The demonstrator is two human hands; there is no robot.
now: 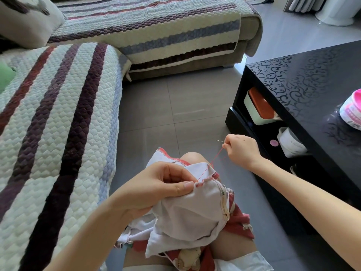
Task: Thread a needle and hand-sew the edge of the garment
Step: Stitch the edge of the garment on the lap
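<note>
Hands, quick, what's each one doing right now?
Left hand: pinching the garment at its stitched edge.
Right hand: closed on the needle, pulling the red thread taut.

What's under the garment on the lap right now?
A bare knee shows beyond the garment; most of the lap beneath is covered. The left hand pinches its edge, its lower fingers hidden beneath the cloth.

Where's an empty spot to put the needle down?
The black table top is bare between its left edge and the pink tub. The striped sofa seat is free too. The lap is crowded: garment and left hand.
</note>
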